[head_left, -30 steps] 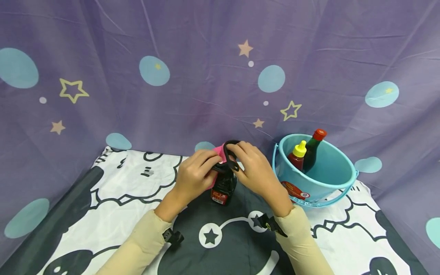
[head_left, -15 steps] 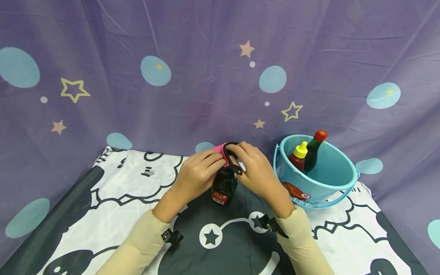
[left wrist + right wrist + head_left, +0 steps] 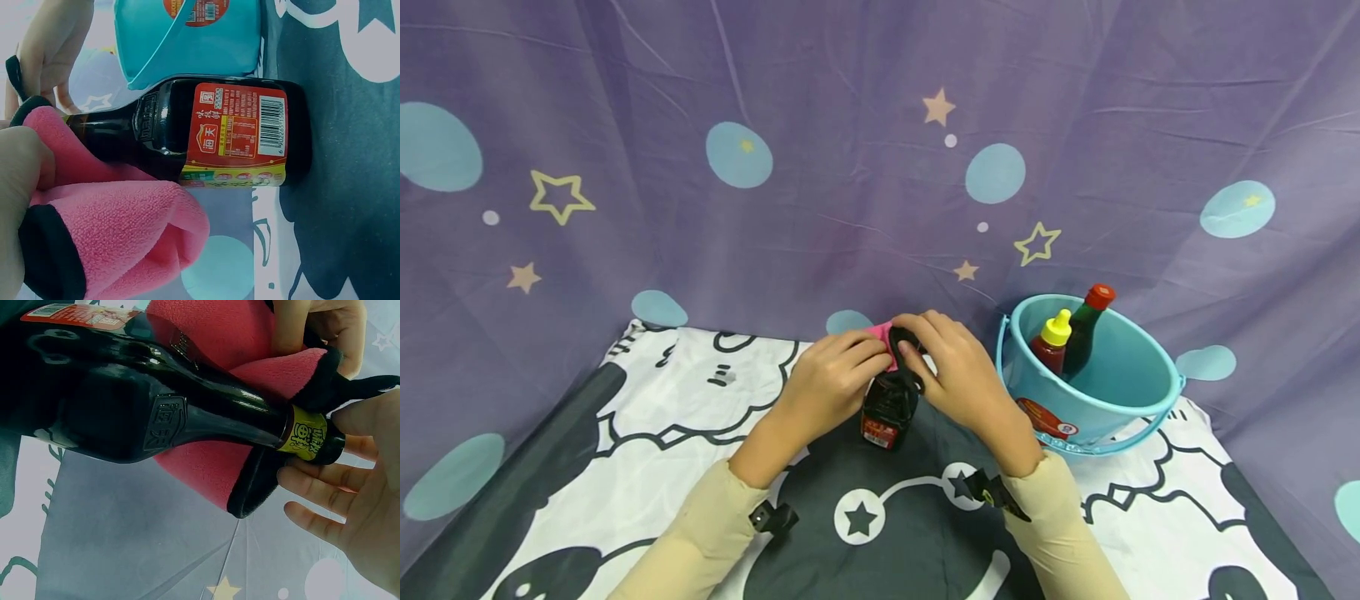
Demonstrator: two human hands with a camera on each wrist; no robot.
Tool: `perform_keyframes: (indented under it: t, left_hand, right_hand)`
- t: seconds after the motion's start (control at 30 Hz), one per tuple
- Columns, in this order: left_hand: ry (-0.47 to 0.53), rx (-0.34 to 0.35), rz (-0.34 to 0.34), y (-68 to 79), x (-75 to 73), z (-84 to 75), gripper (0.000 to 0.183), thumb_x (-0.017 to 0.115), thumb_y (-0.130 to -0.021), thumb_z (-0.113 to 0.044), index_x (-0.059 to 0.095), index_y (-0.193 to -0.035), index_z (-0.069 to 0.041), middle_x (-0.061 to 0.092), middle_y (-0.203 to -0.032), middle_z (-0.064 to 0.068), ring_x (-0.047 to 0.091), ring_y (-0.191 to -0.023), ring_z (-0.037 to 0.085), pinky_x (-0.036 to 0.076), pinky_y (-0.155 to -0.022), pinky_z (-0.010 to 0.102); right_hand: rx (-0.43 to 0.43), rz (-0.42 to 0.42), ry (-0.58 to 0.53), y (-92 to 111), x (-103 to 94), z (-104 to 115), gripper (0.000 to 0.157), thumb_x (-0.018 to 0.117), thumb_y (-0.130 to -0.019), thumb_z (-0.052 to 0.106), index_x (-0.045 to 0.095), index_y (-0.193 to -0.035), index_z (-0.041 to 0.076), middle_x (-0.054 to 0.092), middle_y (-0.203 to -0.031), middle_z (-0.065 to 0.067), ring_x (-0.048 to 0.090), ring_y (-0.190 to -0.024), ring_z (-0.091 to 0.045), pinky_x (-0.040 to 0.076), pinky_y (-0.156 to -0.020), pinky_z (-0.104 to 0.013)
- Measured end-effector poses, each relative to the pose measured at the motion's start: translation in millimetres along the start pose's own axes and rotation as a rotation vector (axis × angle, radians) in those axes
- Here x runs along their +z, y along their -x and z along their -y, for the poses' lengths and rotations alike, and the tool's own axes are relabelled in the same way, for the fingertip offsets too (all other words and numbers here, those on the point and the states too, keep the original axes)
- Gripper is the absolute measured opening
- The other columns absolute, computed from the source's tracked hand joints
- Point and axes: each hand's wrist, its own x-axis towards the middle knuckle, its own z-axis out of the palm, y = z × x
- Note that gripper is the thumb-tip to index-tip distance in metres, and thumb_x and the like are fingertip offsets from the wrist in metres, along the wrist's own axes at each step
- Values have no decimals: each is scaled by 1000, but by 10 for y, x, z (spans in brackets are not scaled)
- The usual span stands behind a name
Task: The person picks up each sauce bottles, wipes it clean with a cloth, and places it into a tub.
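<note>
A dark soy sauce bottle (image 3: 169,128) with a red label stands upright on the cloth-covered table, at the middle of the head view. Behind its neck hangs a pink cloth (image 3: 125,231) with black edging. My left hand (image 3: 840,375) pinches the pink cloth beside the neck. My right hand (image 3: 951,367) is at the bottle's top; in the right wrist view its thumb and fingers hold the black cap (image 3: 331,442) from both sides. The cloth's black edge lies right behind that cap, and a black strap (image 3: 372,385) sticks out beside the thumb.
A light blue bucket (image 3: 1120,375) stands to the right, close to my right forearm. Inside it are a green bottle (image 3: 1081,337) with a red cap and a red bottle (image 3: 1049,350) with a yellow nozzle. A purple curtain (image 3: 850,208) hangs behind the table.
The pink cloth and its black edge have come down lower around the bottle's neck. My right thumb and fingers have shifted slightly at the top. The bottle and the bucket stay in place.
</note>
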Motion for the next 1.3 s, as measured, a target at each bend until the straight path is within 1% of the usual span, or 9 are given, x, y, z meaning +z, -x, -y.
perform_keyframes:
  t: [0.1, 0.33, 0.63, 0.83, 1.07, 1.3]
  left_hand:
    - [0, 2, 14, -6, -8, 3, 22, 71, -80, 5, 76, -96, -9, 75, -97, 2, 70, -97, 23, 59, -79, 36]
    - [8, 0, 80, -14, -25, 1, 22, 73, -80, 5, 77, -96, -10, 75, -96, 1, 69, -96, 22, 58, -76, 35]
    - [2, -10, 159, 16, -28, -24, 22, 74, -79, 4, 77, -94, -12, 75, -96, -1, 69, -94, 21, 57, -71, 33]
    - [2, -21, 173, 19, -25, -26, 22, 73, -79, 4, 76, -92, -13, 74, -95, -2, 68, -94, 20, 56, -73, 34]
    - [-1, -17, 185, 32, 6, -13, 20, 75, -78, 4, 74, -89, -13, 73, -92, -2, 67, -90, 19, 53, -69, 33]
    - [-11, -13, 220, 64, 25, -10, 21, 75, -75, 4, 75, -86, -14, 72, -89, -3, 66, -86, 19, 54, -69, 34]
  right_hand:
    - [4, 4, 1, 1, -2, 3, 29, 58, -103, 24, 64, -128, 10, 63, -99, -2, 50, -76, -17, 45, -71, -34]
    - [9, 1, -2, 12, -5, 8, 29, 59, -102, 23, 65, -128, 10, 64, -99, -2, 51, -76, -16, 45, -71, -34]
    - [33, 16, -15, 25, 2, 10, 28, 58, -103, 24, 65, -128, 12, 64, -100, 0, 50, -76, -14, 45, -70, -32]
    - [30, 8, -17, 12, -4, 4, 28, 58, -103, 24, 65, -127, 12, 64, -101, 0, 51, -77, -15, 45, -71, -33]
    - [20, 0, -15, -4, -1, 0, 28, 58, -103, 23, 66, -127, 11, 64, -100, 0, 51, -77, -15, 44, -70, -33]
    - [24, 9, -16, 10, 3, 5, 27, 58, -103, 23, 66, -126, 12, 63, -99, 0, 50, -76, -15, 44, -70, -33]
